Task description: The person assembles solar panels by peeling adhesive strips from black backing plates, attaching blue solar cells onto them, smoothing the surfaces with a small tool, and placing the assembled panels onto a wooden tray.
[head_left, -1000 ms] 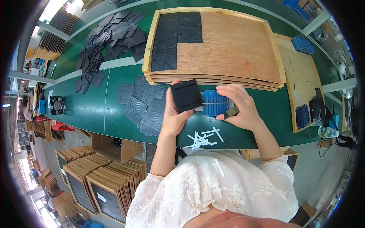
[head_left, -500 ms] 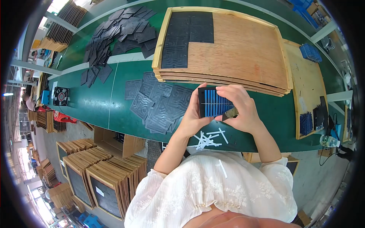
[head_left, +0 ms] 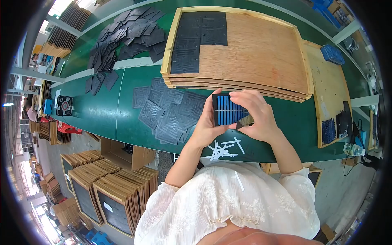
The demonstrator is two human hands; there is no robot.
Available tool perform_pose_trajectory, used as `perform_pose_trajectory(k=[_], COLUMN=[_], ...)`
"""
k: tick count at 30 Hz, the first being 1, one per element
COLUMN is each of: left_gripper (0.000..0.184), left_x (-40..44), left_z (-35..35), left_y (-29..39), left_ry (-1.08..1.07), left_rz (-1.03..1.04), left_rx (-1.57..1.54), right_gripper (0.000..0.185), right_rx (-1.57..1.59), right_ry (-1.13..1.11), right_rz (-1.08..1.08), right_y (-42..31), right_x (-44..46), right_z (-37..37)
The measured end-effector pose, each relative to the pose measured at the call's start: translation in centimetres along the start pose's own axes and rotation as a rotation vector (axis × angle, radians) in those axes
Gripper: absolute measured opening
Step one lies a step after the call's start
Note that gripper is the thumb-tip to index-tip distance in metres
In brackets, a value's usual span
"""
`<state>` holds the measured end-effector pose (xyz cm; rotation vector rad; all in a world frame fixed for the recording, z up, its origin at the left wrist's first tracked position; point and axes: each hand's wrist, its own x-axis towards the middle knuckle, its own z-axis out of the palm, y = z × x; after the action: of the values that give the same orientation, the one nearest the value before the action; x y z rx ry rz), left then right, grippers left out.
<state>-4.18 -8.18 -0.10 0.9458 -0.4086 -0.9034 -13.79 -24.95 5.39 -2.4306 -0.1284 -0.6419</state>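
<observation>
A small black square panel with blue stripes, like a solar panel (head_left: 224,109), is held up over the front of the green table. My left hand (head_left: 207,124) grips its left side, with the thumb at the lower edge. My right hand (head_left: 260,116) is closed at the right side, fingers over the top right corner and thumb below. By that thumb a dull, olive-grey flap (head_left: 246,120) shows at the lower right corner; whether it is part of the panel I cannot tell. White paper strips (head_left: 221,151) lie just below the hands, and another strip (head_left: 239,181) rests on my blouse.
Flat black embossed squares (head_left: 169,108) lie left of my hands, with a larger heap (head_left: 134,34) farther back. Several similar squares sit in a stacked wooden frame tray (head_left: 261,49). To the right are a wooden board (head_left: 326,85), blue baskets (head_left: 333,55) and a bottle (head_left: 353,150).
The view has shifted very slightly. The right fingers have edged a little left over the panel, and the olive-grey flap by the thumb has changed its angle slightly.
</observation>
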Motion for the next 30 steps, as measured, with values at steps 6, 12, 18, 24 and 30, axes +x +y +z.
perform_pose_trajectory(k=[6, 12, 18, 24, 30], left_gripper=[0.104, 0.104, 0.104, 0.103, 0.103], left_x=[-0.1, -0.1, -0.2, -0.1, -0.3], left_z=[0.4, 0.5, 0.5, 0.6, 0.4], left_y=[0.3, 0.3, 0.5, 0.6, 0.9], left_ry=[-0.016, -0.039, -0.047, -0.047, -0.094], left_rz=[-0.073, -0.065, -0.074, -0.077, -0.048], left_rx=[-0.144, -0.203, -0.23, -0.233, -0.274], right_gripper=[0.07, 0.07, 0.07, 0.07, 0.071], right_rx=[0.086, 0.141, 0.158, 0.159, 0.091], right_ry=[-0.005, 0.046, 0.046, 0.054, 0.024], right_rz=[-0.01, -0.068, -0.065, -0.069, -0.047], right_y=[0.4, 0.8, 1.0, 1.1, 1.2], right_x=[0.2, 0.4, 0.3, 0.3, 0.1], right_z=[0.3, 0.5, 0.6, 0.7, 0.6])
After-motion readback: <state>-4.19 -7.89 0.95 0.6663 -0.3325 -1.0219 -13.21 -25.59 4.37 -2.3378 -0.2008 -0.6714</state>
